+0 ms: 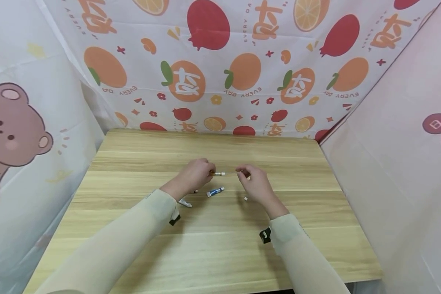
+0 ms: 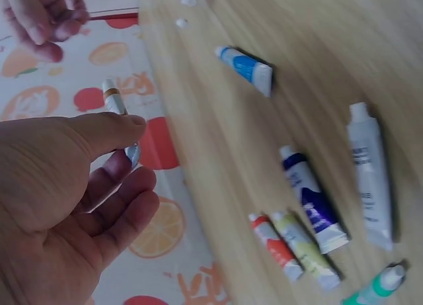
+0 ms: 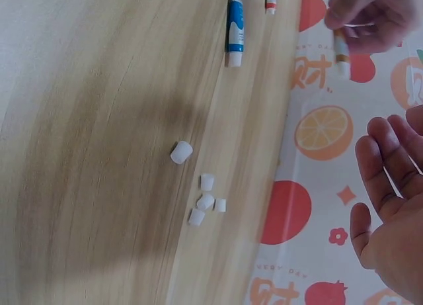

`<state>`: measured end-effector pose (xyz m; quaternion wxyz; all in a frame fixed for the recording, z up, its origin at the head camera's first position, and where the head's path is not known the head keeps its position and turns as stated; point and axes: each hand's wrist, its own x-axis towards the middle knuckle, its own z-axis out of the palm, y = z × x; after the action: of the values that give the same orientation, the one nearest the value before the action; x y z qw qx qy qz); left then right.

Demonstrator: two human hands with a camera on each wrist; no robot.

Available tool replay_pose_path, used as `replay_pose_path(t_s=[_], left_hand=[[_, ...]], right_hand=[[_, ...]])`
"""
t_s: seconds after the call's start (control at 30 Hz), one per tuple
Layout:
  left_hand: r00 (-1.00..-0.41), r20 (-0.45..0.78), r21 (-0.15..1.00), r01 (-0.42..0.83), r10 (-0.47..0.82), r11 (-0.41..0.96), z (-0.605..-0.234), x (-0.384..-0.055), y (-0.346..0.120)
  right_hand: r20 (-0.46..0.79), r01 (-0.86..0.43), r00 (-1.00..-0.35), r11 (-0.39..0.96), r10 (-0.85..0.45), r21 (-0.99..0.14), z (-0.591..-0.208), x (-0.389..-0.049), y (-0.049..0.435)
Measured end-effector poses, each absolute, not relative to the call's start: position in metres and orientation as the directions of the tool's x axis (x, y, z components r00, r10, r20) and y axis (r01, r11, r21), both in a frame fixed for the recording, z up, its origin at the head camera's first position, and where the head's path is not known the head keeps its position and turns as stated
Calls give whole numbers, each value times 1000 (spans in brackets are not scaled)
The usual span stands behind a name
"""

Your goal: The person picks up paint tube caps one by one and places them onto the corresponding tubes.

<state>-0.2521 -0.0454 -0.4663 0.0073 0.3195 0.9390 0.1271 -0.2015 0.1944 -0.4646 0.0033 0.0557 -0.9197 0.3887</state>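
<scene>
My left hand (image 1: 195,175) pinches a small paint tube (image 2: 116,101) between thumb and fingers, above the table. The tube has a gold-brown band, and its white end points toward my right hand (image 1: 256,184). In the right wrist view the right hand's fingers (image 3: 383,163) are loosely bent with nothing visible in them; its thumb is out of frame there. Beneath, between the hands, lies a blue paint tube (image 1: 215,192). Small white caps (image 3: 205,202) lie in a cluster near the right hand, with a larger white cap (image 3: 181,152) apart from them.
In the left wrist view, a purple tube (image 2: 314,202), a red tube (image 2: 275,247), a yellow tube (image 2: 305,249), a green tube (image 2: 377,287) and a larger white-silver tube (image 2: 373,179) lie on the wooden table (image 1: 220,245). A fruit-print cloth (image 1: 220,110) hangs behind the table.
</scene>
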Motion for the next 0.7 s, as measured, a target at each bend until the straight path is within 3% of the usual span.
replay_pose_path(t_s=[0.37,0.7], left_hand=[[-825,-22,278,537,565,796,-496,-262,-53],[-802,-27,289,566,597,772,-518,-264,-51]], right_hand=[[46,-101,-994,705,-96,-702,-461,-202,203],[61,-116,-993,698,-102,-707,-472,-204,207]])
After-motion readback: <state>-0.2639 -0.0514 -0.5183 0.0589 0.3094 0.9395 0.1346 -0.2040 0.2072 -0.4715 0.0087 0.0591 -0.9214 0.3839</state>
